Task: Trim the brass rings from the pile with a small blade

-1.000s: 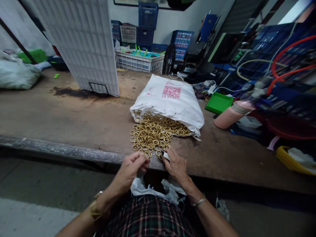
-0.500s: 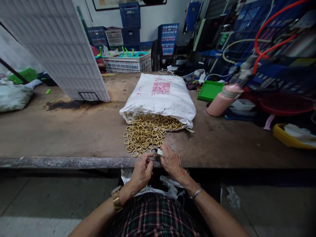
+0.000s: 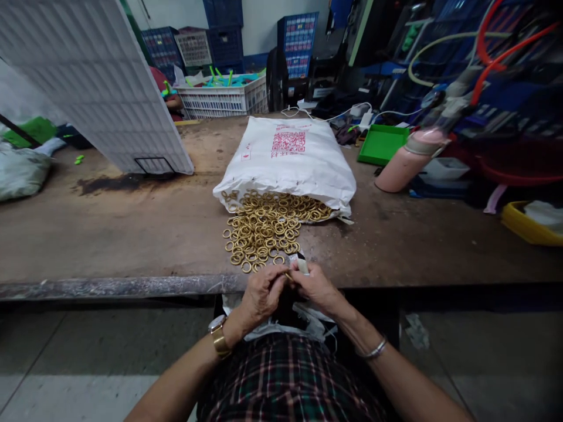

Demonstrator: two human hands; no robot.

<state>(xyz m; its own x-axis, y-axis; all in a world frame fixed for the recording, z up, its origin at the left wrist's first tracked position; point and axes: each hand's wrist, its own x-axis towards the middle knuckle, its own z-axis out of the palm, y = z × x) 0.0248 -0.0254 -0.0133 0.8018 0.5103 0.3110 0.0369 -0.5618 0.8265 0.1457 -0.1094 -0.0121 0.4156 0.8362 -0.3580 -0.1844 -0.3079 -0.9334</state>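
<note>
My left hand (image 3: 263,294) is closed, its thumb and forefinger pinching a gold-coloured ring (image 3: 288,275) at the table's front edge. Fingers of my right hand (image 3: 320,288) meet it at that ring. My right hand is closed around a small tool (image 3: 302,266) with a pale body and a dark tip pointing up; its exact kind is unclear. Just beyond my hands lies a loose pile of gold-coloured metal rings (image 3: 259,234). They spill from the open mouth of a white woven sack (image 3: 285,155) printed with a red code. The ring is partly covered by my fingers.
A grey ribbed panel (image 3: 132,94) stands on the table (image 3: 132,234) at left. To the right are a green tray (image 3: 383,145), a pink bottle (image 3: 401,164) and a yellow basin (image 3: 530,224). Behind the table, a white crate (image 3: 215,101) stands near another person's arm (image 3: 173,103).
My hands have come together, and a ring now shows between them. The tool's tip has turned from pointing left to pointing up. The view has shifted slightly.
</note>
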